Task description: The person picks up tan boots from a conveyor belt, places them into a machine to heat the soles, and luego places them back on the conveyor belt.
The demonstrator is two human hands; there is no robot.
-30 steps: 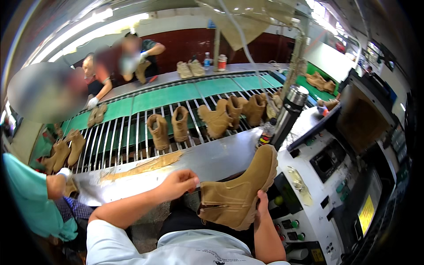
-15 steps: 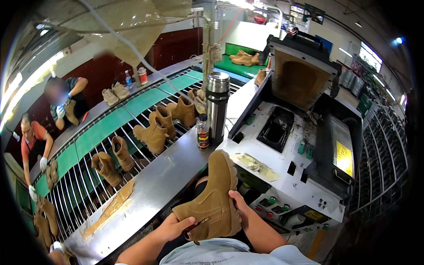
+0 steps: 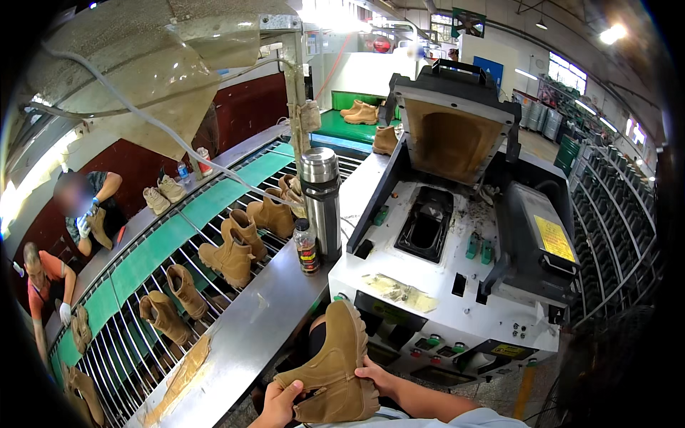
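A tan ankle boot [image 3: 334,360] is held close in front of me, its toe pointing up and away and its lugged sole facing right. My left hand [image 3: 279,404] grips the boot near its top opening, with the thumb lying on the upper. On the other side, my right hand [image 3: 378,376] is closed on the sole's edge around the middle of the boot. Some of the fingers of both hands are hidden behind it. Beyond the boot stands a white machine [image 3: 399,267] with its padded lid [image 3: 462,135] raised over a dark recessed well [image 3: 426,225].
On my left, a metal ledge [image 3: 264,321] borders a roller conveyor [image 3: 128,342] carrying several tan boots [image 3: 227,257]. A steel thermos [image 3: 321,203] and a small jar [image 3: 307,246] stand on the ledge. Two co-workers [image 3: 93,207] are across the conveyor.
My view has swung right and up, so the machine sits further left. The boot and both hands appear lower, with the boot's side zipper turned out of sight.
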